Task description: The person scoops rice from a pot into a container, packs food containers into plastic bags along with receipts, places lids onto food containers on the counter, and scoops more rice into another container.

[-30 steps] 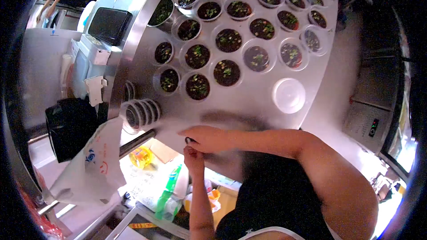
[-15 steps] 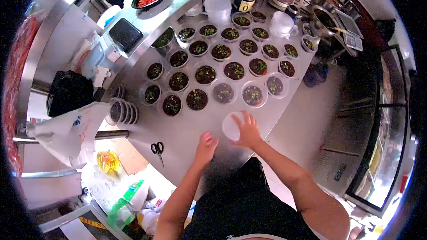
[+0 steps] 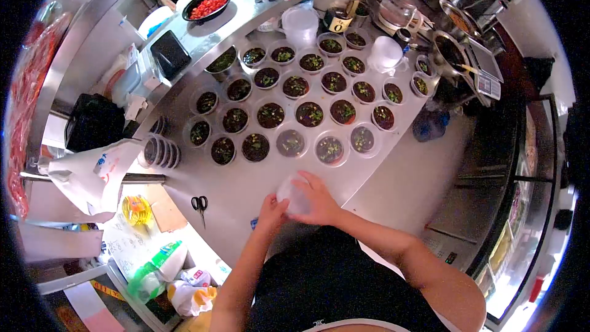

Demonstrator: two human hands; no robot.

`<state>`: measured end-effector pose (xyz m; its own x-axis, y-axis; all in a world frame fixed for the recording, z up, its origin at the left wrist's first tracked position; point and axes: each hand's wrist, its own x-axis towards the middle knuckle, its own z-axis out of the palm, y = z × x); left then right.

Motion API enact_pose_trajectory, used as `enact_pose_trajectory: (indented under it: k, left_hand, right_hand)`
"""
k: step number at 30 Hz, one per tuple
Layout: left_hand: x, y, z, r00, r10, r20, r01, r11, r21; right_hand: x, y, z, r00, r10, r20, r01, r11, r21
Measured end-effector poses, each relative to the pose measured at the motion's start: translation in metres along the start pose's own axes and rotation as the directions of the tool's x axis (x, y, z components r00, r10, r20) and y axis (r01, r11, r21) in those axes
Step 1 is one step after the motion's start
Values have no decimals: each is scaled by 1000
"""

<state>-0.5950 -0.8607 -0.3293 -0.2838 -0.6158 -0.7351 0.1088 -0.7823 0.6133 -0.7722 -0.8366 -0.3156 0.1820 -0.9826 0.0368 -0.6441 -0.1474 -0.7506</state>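
Above the near edge of the steel counter [image 3: 239, 190], I hold a round translucent plastic lid [image 3: 293, 199] between both hands. My right hand [image 3: 319, 201] is curled over its top and right side. My left hand [image 3: 272, 211] pinches its left edge. Beyond my hands stand several rows of clear round tubs [image 3: 270, 115] with dark sauce and chopped green herbs. Three in the front row, among them a hazy-topped tub [image 3: 330, 149], look lidded. Black scissors [image 3: 200, 204] lie to the left of my hands.
White plastic lids [image 3: 301, 26] are stacked at the back, with more lids [image 3: 386, 53] further right. Dark-filled tubs [image 3: 163, 151] are stacked at the left edge beside a white plastic bag [image 3: 98, 172]. A black bowl of red pieces [image 3: 208, 6] sits on the upper shelf.
My right hand has brought the lid left and slightly nearer to me. My left hand has met it and now grips its edge. The camera view has shifted slightly.
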Motion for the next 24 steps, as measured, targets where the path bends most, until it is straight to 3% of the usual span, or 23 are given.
enact_pose_trajectory:
  k: [5,8,11,13,16,17,20,24]
  left_hand:
    - [-23,5,-32,992,124,-17,-126,980,-157]
    - [-33,9,-62,980,148,-134,-170,969,-177]
    - [-25,-2,-119,920,259,-295,-318,932,-174]
    - [-22,0,-147,853,356,-381,-433,891,-138]
    - [-23,12,-168,837,198,-510,-300,946,-125]
    - [-25,16,-167,854,271,-444,-337,938,-77]
    - [-14,31,-170,908,151,-391,-214,969,-123]
    - [5,31,-171,879,253,-404,-285,958,-19]
  right_hand:
    - [22,-20,7,988,-38,149,4,975,221]
    - [53,-16,24,970,-74,231,-63,844,533]
    - [108,-26,16,979,-139,149,72,918,389]
    - [148,-31,7,984,-80,156,107,979,-173]
    - [185,-10,27,962,-140,236,225,893,-390]
    - [192,-4,36,948,-177,266,275,875,-399]
    - [200,1,50,926,-146,348,292,861,-416]
    - [199,5,63,935,-93,343,234,887,-397]
